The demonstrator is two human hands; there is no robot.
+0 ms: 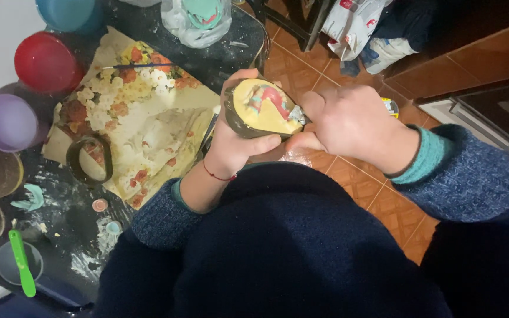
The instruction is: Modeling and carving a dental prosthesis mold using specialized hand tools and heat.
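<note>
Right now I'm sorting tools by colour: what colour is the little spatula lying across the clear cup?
Bright green; the spatula shows clearly in the head view, bottom left.

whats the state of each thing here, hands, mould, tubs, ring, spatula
left hand: gripping the oval mould from below
oval mould: held tilted, filled with yellow material, red and teal patches on top
right hand: closed on a small metal tool at the mould's edge
metal tool: tip touching the mould's rim
red tub: upright
purple tub: upright
dark ring: lying flat on the floral sheet
green spatula: resting across a clear cup
</note>
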